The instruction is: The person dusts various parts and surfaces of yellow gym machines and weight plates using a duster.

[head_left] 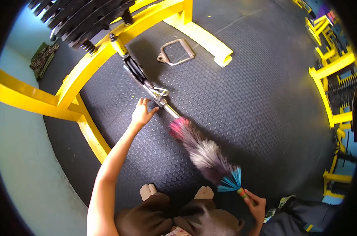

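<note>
In the head view my right hand point(256, 203) is closed around the handle of a feather duster point(208, 153) with pink, dark and whitish feathers and blue bristles near the grip. Its pink tip overlaps the end of a chrome bar point(170, 111). The bar joins a carabiner point(159, 92) and a black pulley point(134, 70) on the yellow machine frame. My left hand point(143, 113) is open beside the bar's collar, its thumb and fingers apart and the fingertips close to the metal.
A metal D-shaped handle point(177, 62) lies on the black studded floor point(241, 102). Above the yellow frame point(94, 65) hang black weight plates point(84, 19). A yellow foot beam point(204, 39) extends behind. Other yellow machines point(324, 92) stand right; dark fabric point(300, 216) lies at lower right.
</note>
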### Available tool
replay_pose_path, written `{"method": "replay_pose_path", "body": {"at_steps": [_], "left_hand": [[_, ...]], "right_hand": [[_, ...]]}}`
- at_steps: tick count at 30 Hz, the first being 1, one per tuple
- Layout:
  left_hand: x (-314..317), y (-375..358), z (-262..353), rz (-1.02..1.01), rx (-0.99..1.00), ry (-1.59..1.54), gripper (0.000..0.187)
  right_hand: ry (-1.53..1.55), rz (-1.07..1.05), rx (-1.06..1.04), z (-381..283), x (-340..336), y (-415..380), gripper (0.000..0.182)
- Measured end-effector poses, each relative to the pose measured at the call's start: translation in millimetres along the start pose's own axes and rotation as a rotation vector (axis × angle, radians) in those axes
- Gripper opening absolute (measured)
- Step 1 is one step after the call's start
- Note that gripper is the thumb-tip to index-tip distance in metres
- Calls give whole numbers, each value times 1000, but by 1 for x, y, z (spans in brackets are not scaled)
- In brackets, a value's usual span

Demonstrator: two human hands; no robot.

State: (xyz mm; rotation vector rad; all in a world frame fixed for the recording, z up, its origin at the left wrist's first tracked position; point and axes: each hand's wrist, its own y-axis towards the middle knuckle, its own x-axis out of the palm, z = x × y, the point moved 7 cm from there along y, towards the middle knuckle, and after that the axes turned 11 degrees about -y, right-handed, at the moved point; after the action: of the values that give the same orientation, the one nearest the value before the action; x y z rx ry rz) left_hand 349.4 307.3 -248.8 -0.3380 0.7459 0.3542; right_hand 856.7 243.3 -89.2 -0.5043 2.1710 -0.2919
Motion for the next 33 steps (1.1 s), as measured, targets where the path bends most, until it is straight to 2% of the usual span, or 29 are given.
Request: {"method": "replay_pose_path", "body": {"at_steps": [2,3,4,7,10,12,14,16,17,19,24,26,28,31,33], "left_hand": [[5,7,10,284,78,-24,43],[6,7,21,364,127,-62,38],[13,9,22,348,137,-73,38],[18,14,22,486,184,-103,30],[14,15,21,462,256,-193,22],[13,11,23,497,268,-185,20],[14,11,19,523,240,-186,20],[12,9,20,573,245,-171,20],[10,8,21,579,233,-181,19],[9,8,18,585,256,-216,18],[5,2,11,578,248,-198,22],[3,-2,6,582,270,-177,23],[2,-3,8,582,324,-135,26],[6,0,7,557,336,-77,28],[13,8,-5,487,296,-171,26]], "right_hand": [[50,-51,116,6,3,-16,31],[49,-39,133,0,9,-17,31],[55,-5,143,-11,19,-12,31],[93,30,227,-1,30,-20,31],[166,28,305,29,28,-42,33],[303,-26,392,28,26,-47,35],[271,-43,368,18,37,-28,35],[243,-15,179,-14,57,4,33],[242,-12,183,-23,68,17,33],[248,-52,14,-46,86,38,32],[257,-57,18,-15,91,33,32],[357,-159,282,28,89,13,33],[361,-125,310,48,81,10,33],[274,-147,142,23,64,35,33],[239,-161,48,-9,63,65,34]]}}
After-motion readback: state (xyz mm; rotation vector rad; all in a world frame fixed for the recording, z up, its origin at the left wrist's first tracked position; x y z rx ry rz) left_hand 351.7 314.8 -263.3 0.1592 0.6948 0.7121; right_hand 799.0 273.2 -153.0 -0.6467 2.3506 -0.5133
